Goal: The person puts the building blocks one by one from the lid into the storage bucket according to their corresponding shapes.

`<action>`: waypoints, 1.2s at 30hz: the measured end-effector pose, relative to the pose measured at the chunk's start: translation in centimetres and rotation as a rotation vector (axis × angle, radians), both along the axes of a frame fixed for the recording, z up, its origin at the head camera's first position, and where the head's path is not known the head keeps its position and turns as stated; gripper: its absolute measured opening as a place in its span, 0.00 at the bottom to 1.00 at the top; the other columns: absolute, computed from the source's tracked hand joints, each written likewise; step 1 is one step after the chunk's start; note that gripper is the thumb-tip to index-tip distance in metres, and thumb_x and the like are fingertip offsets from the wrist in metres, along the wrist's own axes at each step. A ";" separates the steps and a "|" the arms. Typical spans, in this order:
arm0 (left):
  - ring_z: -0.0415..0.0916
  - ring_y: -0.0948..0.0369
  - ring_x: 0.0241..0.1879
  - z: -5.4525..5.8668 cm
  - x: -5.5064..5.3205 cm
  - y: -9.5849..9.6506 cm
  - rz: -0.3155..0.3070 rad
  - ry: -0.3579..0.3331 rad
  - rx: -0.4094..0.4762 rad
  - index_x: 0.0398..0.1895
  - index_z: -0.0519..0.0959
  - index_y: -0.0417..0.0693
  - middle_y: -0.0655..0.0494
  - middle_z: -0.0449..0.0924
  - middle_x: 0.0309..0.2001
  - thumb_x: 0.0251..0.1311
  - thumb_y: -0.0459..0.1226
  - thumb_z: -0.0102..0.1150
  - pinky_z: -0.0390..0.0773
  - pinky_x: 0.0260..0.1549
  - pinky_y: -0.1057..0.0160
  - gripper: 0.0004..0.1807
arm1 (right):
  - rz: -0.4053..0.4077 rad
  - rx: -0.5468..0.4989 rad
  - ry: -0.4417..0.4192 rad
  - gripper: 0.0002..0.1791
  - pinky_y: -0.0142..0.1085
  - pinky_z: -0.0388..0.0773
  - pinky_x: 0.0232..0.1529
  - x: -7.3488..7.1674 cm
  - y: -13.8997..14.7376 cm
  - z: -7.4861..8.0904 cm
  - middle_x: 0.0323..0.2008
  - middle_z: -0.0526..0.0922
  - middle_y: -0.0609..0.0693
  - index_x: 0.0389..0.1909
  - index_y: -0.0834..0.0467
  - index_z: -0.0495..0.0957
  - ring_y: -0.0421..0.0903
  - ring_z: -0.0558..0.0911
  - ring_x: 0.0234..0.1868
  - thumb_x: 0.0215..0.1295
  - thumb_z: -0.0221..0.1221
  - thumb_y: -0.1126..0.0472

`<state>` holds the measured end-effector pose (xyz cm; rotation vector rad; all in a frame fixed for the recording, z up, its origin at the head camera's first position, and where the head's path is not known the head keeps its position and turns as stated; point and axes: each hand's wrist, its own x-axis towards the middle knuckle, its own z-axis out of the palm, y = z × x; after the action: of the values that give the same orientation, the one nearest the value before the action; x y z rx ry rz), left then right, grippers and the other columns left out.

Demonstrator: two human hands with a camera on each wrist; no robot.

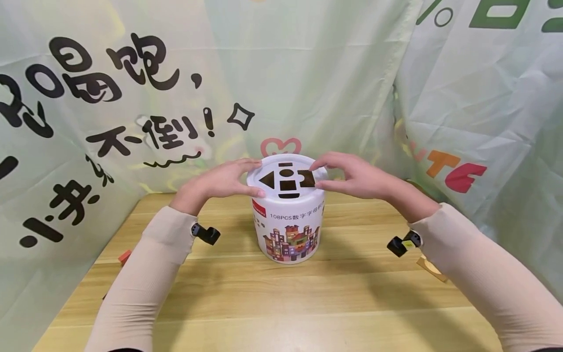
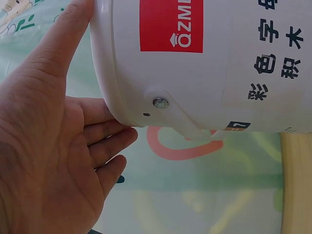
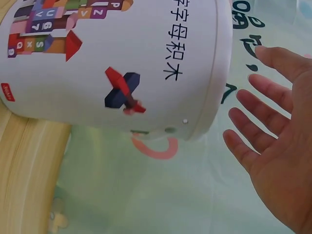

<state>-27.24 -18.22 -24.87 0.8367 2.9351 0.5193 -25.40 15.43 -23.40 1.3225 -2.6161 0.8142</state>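
Observation:
A white bucket [image 1: 288,234] with printed block pictures stands upright on the table. Its round white lid [image 1: 265,166] has several shaped holes, among them a triangle, a circle and a rectangle. At the lid's left edge is my left hand [image 1: 222,178], its thumb toward the front and fingers toward the back. The left wrist view shows those fingers [image 2: 109,144] loosely extended at the rim. My right hand [image 1: 352,175] is at the lid's right side, thumb and fingers spread. A gap shows between this hand [image 3: 280,112] and the bucket [image 3: 146,29] in the right wrist view.
The wooden table [image 1: 264,303] carries the bucket. A red piece [image 1: 124,256] lies by the left sleeve, and a flat wooden piece [image 1: 432,269] lies partly behind the right sleeve. Printed curtains [image 1: 308,73] stand behind and at both sides. A bucket handle [image 2: 187,122] hangs from a side rivet.

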 end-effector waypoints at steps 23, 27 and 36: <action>0.41 0.53 0.76 0.0 0.3 0.0 0.009 -0.019 0.029 0.76 0.59 0.49 0.54 0.52 0.76 0.49 0.67 0.64 0.49 0.70 0.44 0.55 | -0.245 -0.074 0.061 0.22 0.22 0.66 0.53 3.1 10.9 -5.1 0.54 0.77 0.44 0.59 0.53 0.76 0.36 0.72 0.53 0.64 0.65 0.61; 0.42 0.52 0.76 0.0 0.2 0.0 0.008 -0.019 0.030 0.76 0.59 0.49 0.53 0.52 0.76 0.48 0.67 0.64 0.50 0.70 0.44 0.55 | -0.314 -0.073 0.009 0.22 0.19 0.65 0.51 3.6 13.1 -6.5 0.56 0.77 0.46 0.60 0.51 0.75 0.32 0.71 0.53 0.65 0.64 0.60; 0.42 0.53 0.75 0.1 0.2 0.1 0.004 -0.018 0.023 0.76 0.58 0.50 0.53 0.52 0.76 0.48 0.68 0.64 0.50 0.70 0.44 0.55 | -0.403 -0.091 -0.039 0.27 0.14 0.63 0.46 3.5 17.8 -10.2 0.58 0.74 0.59 0.64 0.63 0.70 0.56 0.74 0.54 0.66 0.63 0.60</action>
<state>-27.08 -18.10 -24.76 0.8249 2.9205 0.5592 -21.85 33.20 -33.59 0.7234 -2.7008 0.8805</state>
